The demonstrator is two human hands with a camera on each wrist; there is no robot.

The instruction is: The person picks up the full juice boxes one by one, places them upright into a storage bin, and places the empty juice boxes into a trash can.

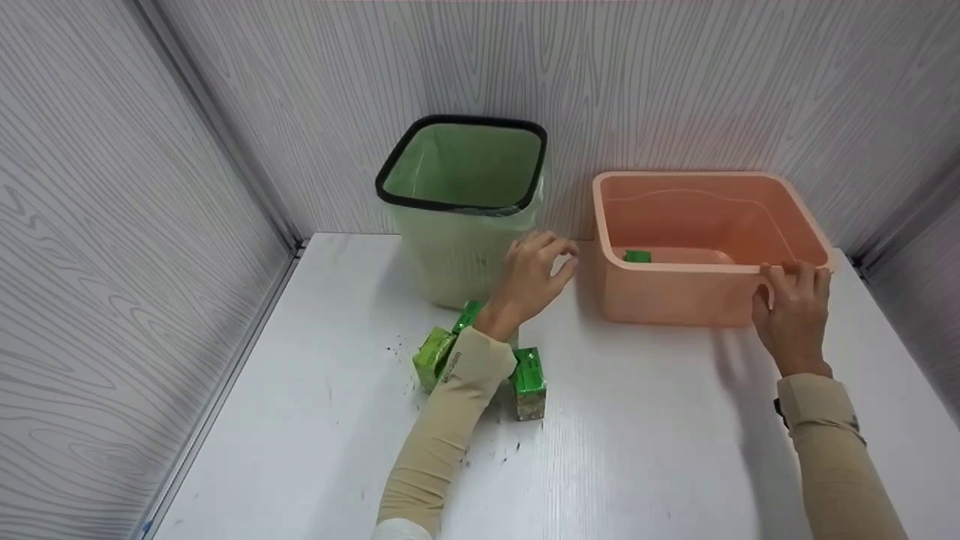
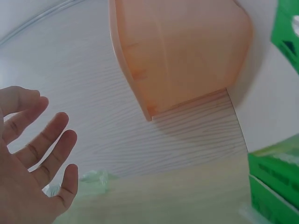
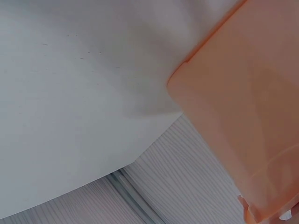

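My left hand (image 1: 534,271) hovers in front of the green trash bin (image 1: 469,255), with loosely bent fingers and nothing between them; the left wrist view shows the same hand (image 2: 35,158) with its fingers spread apart. On the right, my right hand (image 1: 796,315) grips the front rim of the orange-pink plastic tub (image 1: 675,296), its fingers over the edge near the right corner. A small green box (image 1: 637,256) lies inside the tub. Below my left wrist stand a green box (image 1: 529,382), a lighter green box (image 1: 433,358) and another green box (image 1: 466,316), partly hidden by the arm.
The bin has a black rim (image 1: 461,208) and stands against the wood-grain back wall (image 1: 570,90), left of the tub. Small dark crumbs are scattered on the white table (image 1: 600,450) around the boxes. A side wall (image 1: 90,300) encloses the left.
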